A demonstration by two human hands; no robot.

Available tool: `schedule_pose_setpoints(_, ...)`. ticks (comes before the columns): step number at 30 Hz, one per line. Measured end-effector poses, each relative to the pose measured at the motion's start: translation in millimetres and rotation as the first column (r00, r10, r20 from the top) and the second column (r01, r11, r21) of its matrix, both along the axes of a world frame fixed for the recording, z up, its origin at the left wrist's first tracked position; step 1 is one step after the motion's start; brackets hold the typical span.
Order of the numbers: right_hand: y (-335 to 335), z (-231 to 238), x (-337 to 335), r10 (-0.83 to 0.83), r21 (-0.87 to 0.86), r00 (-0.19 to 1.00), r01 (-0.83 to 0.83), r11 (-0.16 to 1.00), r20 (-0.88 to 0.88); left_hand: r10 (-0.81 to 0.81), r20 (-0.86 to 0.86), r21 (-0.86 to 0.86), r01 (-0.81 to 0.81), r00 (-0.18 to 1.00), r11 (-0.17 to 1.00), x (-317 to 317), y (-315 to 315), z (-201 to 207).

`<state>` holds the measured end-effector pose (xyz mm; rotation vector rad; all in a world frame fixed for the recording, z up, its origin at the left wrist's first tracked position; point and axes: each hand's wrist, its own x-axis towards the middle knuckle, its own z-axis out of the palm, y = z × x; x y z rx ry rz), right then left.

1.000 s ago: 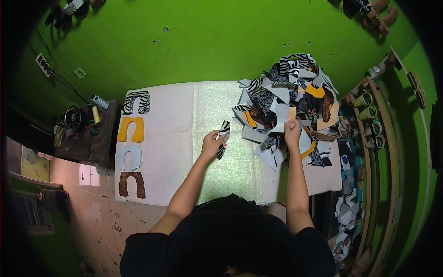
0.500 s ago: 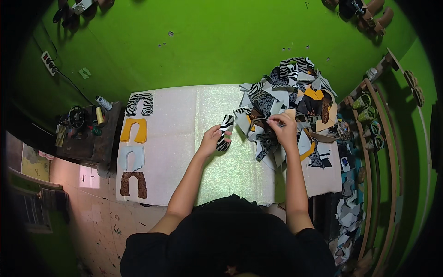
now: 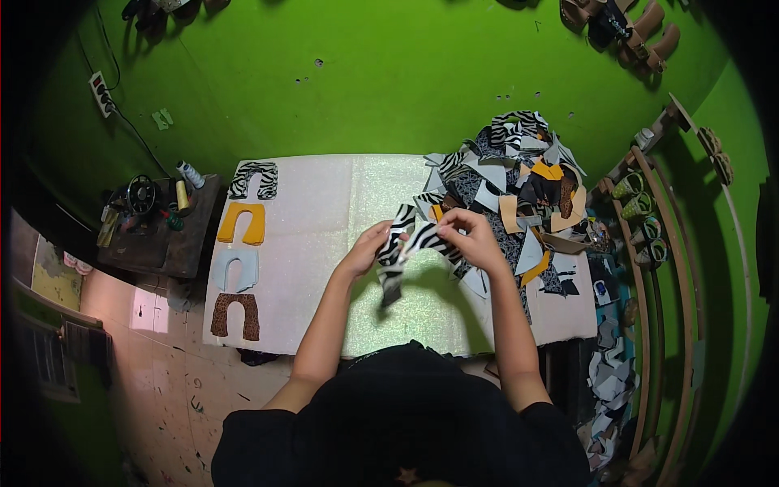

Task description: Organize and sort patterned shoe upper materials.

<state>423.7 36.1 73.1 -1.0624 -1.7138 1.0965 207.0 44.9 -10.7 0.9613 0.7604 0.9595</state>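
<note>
So, left hand: mid-frame, fingers closed on a zebra strip.
Right hand: just right of center, thumb and fingers pinching a second zebra piece near its edge.
Zebra parts: both held above the table, mid-frame, overlapping in view; can't tell if they touch. Low end blurred, can't tell which part it belongs to.
Edge pinch: weakest point, I'd say. Small contact on floppy stuff, so a quick flick could slip it.
Heap: upper right of frame, right hand at its near edge. A dropped part could get lost there, since same print lies in it.
Loose scraps: right wrist sits close to them; a sideways sweep could drag some along.
Stacks: zebra, orange, grey, brown, down the left of frame, well clear of the hands; low risk.
Vs 0.5 s ago: right hand moves off the heap toward the left hand; zebra face now shows in its pinch. Blurred end hangs lower. Stacks keep their order; whole view shifts slightly.
</note>
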Motion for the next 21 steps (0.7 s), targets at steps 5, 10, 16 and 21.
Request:
schedule_pose_setpoints(5,-1.7,-26.9,-22.7,-0.150,-0.006,0.985,0.151,0.989,0.085,-0.184,0.379,-0.059,0.223,0.907,0.973,-10.8,-19.7,6.0)
schedule_pose_setpoints(10,-2.1,-34.4,-37.7,-0.151,0.063,0.973,0.142,0.988,0.177,-0.338,0.252,0.026,0.343,0.907,0.939,-38.7,-28.9,8.5)
schedule_pose_setpoints(16,-2.3,-39.3,-69.7,-0.093,0.018,0.981,0.091,0.996,0.169,-0.365,0.036,0.102,0.360,0.930,0.927,-69.1,-38.9,13.8)
schedule_pose_setpoints(21,-0.5,-47.2,-93.6,-0.054,-0.112,0.992,0.066,0.992,0.114,-0.374,0.272,-0.016,0.392,0.887,0.920,-93.0,-41.9,22.0)
